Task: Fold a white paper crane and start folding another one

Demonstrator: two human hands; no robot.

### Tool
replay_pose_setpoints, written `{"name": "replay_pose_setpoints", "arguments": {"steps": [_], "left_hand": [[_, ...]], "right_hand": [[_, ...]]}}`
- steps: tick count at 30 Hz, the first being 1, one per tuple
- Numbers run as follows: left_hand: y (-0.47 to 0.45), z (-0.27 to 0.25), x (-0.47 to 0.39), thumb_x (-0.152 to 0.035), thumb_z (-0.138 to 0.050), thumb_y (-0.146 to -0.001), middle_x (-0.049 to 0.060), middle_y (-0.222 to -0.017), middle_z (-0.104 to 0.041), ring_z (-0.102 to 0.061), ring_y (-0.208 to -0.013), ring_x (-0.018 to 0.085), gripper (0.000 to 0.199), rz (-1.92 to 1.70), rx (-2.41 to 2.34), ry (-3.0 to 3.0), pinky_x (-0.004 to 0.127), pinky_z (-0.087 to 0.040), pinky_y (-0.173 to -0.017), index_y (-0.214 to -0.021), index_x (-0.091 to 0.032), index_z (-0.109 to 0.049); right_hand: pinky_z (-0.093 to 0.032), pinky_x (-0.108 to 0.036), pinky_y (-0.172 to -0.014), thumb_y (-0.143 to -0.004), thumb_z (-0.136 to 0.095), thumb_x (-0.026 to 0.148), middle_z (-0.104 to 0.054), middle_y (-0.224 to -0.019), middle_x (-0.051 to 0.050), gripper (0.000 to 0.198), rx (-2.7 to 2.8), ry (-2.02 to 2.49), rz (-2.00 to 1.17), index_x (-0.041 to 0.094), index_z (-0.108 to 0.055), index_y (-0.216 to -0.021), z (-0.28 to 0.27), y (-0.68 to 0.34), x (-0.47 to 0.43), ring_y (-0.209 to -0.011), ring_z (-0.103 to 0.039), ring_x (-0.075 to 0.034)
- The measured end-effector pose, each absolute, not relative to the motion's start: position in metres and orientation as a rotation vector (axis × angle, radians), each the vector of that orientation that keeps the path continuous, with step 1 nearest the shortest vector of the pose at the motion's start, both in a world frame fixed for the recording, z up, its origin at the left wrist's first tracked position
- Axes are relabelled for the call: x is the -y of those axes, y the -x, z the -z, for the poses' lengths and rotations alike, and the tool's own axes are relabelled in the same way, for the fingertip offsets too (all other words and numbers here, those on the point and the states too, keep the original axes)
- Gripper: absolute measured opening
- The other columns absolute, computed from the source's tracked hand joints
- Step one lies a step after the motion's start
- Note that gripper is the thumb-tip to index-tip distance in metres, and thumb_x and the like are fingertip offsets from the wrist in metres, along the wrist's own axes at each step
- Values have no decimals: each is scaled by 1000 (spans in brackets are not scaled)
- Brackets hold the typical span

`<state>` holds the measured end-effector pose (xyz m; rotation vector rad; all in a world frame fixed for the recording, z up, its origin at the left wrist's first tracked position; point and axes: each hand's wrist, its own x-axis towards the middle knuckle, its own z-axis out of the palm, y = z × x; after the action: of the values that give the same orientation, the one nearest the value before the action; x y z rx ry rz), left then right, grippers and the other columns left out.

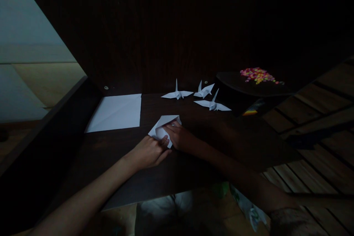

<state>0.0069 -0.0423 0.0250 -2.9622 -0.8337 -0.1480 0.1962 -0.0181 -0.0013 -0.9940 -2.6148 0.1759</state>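
Note:
A partly folded sheet of white paper (164,120) rests on the dark table, with one flap raised. My left hand (151,151) grips its lower left edge, the thumb beside the near corner. From the right, my right hand (178,134) reaches in, its fingers on the paper under the raised flap and partly hidden by it. Beyond my hands stand three white origami cranes: one in the middle (177,94), another behind on the right (204,90), and a third nearer (212,105).
To the left lies a flat white sheet (118,112) with a diagonal crease. Small pink and yellow pieces (259,75) are heaped on a dark rounded shelf (265,89) at the right. A dark side panel (52,129) borders the table on the left; wooden slats (318,118) are at the right.

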Motion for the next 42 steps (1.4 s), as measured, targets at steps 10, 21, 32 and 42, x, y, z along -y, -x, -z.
{"name": "replay_pose_setpoints", "arguments": {"steps": [10,21,32,42], "left_hand": [[-5,-29,42,-36,-48,-95,10,-76,-70,-68,-68,23,30,187,704,3042,34,-52,-63,-104,-12,-63],[-8,-22,45,-44,-44,-96,18,-123,-64,-70,-74,22,46,246,649,3046,36,-55,-66,-129,-13,-55],[4,-26,31,-20,-49,-91,6,-76,-72,-65,-60,13,24,1090,628,2752,26,-52,-57,-74,-17,-65],[15,-14,-4,-22,-52,-88,9,-106,-68,-61,-101,24,25,1050,1322,2781,43,-51,-91,-110,-15,-61]], "right_hand": [[-40,-40,-92,-90,-49,13,-62,-105,-17,28,2691,1134,-127,5,-58,-114,0,-195,20,-95,-53,-26],[-39,-40,-94,-87,-57,14,-68,-101,-14,24,2724,1208,-267,11,-64,-109,-9,-211,13,-100,-57,-26],[-37,-43,-99,-97,-46,24,-69,-109,-11,24,2692,1231,-386,16,-67,-105,-12,-220,9,-108,-54,-26],[-42,-43,-98,-83,-52,3,-66,-110,-12,21,2705,1124,-505,14,-67,-93,-7,-233,3,-108,-55,-25]]}}
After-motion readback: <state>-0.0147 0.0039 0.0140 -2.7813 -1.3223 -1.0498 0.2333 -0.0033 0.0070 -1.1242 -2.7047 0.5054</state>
